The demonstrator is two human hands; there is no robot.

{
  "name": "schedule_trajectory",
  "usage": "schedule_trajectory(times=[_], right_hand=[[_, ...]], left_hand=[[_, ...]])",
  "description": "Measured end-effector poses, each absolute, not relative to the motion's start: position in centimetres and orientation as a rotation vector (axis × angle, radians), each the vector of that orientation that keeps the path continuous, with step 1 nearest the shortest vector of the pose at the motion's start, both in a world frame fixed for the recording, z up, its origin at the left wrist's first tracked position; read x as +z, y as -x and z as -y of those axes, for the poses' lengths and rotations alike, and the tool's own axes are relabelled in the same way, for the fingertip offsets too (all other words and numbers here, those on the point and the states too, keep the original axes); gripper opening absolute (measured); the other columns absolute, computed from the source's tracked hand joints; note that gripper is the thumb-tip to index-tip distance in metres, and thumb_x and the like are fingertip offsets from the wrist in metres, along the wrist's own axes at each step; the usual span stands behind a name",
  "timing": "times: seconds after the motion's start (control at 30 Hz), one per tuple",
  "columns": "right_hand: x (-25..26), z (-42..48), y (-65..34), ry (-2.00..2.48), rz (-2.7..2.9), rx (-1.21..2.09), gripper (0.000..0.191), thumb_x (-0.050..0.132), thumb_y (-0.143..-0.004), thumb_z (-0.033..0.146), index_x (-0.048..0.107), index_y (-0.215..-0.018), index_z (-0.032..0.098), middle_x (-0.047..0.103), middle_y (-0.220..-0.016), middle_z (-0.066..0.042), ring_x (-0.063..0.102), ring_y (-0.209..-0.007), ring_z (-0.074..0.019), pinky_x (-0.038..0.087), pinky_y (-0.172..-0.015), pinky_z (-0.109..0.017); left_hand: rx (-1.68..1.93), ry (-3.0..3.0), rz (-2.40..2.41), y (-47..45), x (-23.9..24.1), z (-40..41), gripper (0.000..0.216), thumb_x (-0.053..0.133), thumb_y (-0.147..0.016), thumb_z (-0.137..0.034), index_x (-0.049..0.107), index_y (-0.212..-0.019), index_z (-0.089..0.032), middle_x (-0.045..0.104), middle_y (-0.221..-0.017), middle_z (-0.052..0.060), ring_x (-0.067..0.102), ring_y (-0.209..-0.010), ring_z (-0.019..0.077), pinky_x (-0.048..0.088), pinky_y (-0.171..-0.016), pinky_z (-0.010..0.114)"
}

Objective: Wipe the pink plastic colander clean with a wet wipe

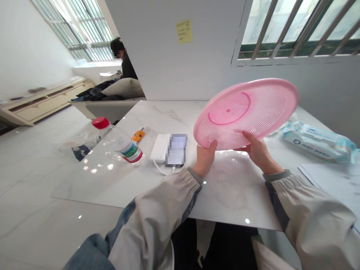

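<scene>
A round pink mesh basket, wide and shallow, is held up tilted above the right half of the table. My left hand grips its near rim at the left, thumb on top. Further right, my right hand has hold of the same rim with its thumb over the edge. What looks like a whitish translucent piece lies inside the basket by the near rim, between the thumbs; I cannot make out what it is. The fingers under the rim are mostly hidden.
On the marble-patterned table are a red-capped bottle, an orange item, a white box-shaped device and a phone with a cable. A wipes pack and papers lie right. A person sits beyond.
</scene>
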State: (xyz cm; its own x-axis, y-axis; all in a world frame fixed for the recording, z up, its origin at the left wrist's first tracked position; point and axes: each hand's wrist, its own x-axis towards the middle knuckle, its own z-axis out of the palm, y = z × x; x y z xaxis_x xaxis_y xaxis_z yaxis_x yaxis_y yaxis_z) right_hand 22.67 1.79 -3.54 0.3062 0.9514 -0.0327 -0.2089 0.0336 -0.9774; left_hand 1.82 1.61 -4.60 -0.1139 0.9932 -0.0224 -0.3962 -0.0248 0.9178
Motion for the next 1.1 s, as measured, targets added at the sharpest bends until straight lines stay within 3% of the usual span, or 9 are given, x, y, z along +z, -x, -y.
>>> schedule_trajectory(times=[0.2,0.3,0.5,0.57,0.67,0.83,0.97,1.1], right_hand=[[-2.3,-1.1,-21.9,1.123,0.817,1.200,0.046,0.095,-0.081,0.051,0.079,-0.119,0.029,0.086,-0.120,-0.005,0.087,-0.105,-0.0332,0.079,-0.075,-0.048],[-1.9,-0.7,-21.9,1.115,0.913,1.329,0.049,0.095,-0.086,0.057,0.082,-0.122,0.027,0.087,-0.126,-0.009,0.088,-0.107,-0.0325,0.079,-0.080,-0.046],[-2.4,-0.5,-22.4,1.232,1.052,1.579,0.052,0.098,-0.087,0.067,0.084,-0.093,0.018,0.082,-0.083,-0.011,0.083,-0.073,-0.0227,0.075,-0.068,-0.032],[-2.6,-0.4,-22.2,1.214,1.082,1.672,0.051,0.097,-0.089,0.066,0.086,-0.095,0.016,0.085,-0.086,-0.013,0.084,-0.075,-0.0238,0.075,-0.070,-0.033],[-2.7,-0.4,-21.6,1.143,1.039,1.700,0.045,0.093,-0.094,0.059,0.088,-0.102,0.015,0.089,-0.102,-0.019,0.088,-0.087,-0.0273,0.077,-0.079,-0.036],[-3.0,-0.8,-21.0,1.157,0.860,1.585,0.021,0.084,-0.102,0.036,0.086,-0.102,0.015,0.089,-0.098,-0.017,0.089,-0.089,-0.0278,0.077,-0.086,-0.040],[-3.1,-1.3,-21.2,1.105,0.752,1.444,0.011,0.079,-0.099,0.021,0.084,-0.106,0.015,0.090,-0.106,-0.014,0.088,-0.092,-0.0249,0.077,-0.087,-0.037],[-2.9,-1.8,-22.0,1.118,0.637,1.306,0.009,0.078,-0.091,0.013,0.082,-0.099,0.018,0.088,-0.095,-0.009,0.086,-0.084,-0.0223,0.077,-0.079,-0.034]], left_hand=[[1.404,-0.793,-0.989,-2.0,-4.7,-1.5,0.035,0.092,-0.086,-0.030,0.082,-0.116,-0.016,0.087,-0.126,0.017,0.080,-0.130,0.0393,0.067,-0.111,0.056],[1.417,-0.788,-0.912,-1.9,-4.5,-1.5,0.042,0.089,-0.088,-0.029,0.080,-0.128,-0.017,0.084,-0.140,0.016,0.077,-0.138,0.0376,0.064,-0.117,0.054],[1.426,-0.824,-0.850,-1.7,-4.4,-1.4,0.054,0.090,-0.087,-0.030,0.076,-0.138,-0.019,0.078,-0.153,0.016,0.072,-0.147,0.0354,0.056,-0.129,0.054],[1.399,-0.860,-0.844,-1.8,-4.5,-1.3,0.054,0.091,-0.086,-0.031,0.077,-0.137,-0.018,0.079,-0.151,0.017,0.072,-0.146,0.0361,0.053,-0.131,0.056],[1.360,-0.917,-0.814,-1.9,-4.6,-1.2,0.055,0.094,-0.084,-0.033,0.078,-0.135,-0.017,0.080,-0.149,0.019,0.072,-0.146,0.0380,0.051,-0.133,0.057],[1.336,-0.959,-0.762,-1.8,-4.6,-1.2,0.062,0.097,-0.083,-0.033,0.078,-0.140,-0.015,0.079,-0.151,0.019,0.070,-0.150,0.0398,0.049,-0.134,0.057],[1.378,-0.991,-0.685,-1.6,-4.6,-1.2,0.068,0.097,-0.086,-0.037,0.076,-0.148,-0.018,0.078,-0.156,0.015,0.067,-0.154,0.0384,0.048,-0.137,0.057],[1.476,-0.995,-0.703,-1.5,-4.5,-1.6,0.059,0.096,-0.088,-0.043,0.080,-0.140,-0.020,0.080,-0.151,0.014,0.069,-0.152,0.0379,0.047,-0.137,0.058]])
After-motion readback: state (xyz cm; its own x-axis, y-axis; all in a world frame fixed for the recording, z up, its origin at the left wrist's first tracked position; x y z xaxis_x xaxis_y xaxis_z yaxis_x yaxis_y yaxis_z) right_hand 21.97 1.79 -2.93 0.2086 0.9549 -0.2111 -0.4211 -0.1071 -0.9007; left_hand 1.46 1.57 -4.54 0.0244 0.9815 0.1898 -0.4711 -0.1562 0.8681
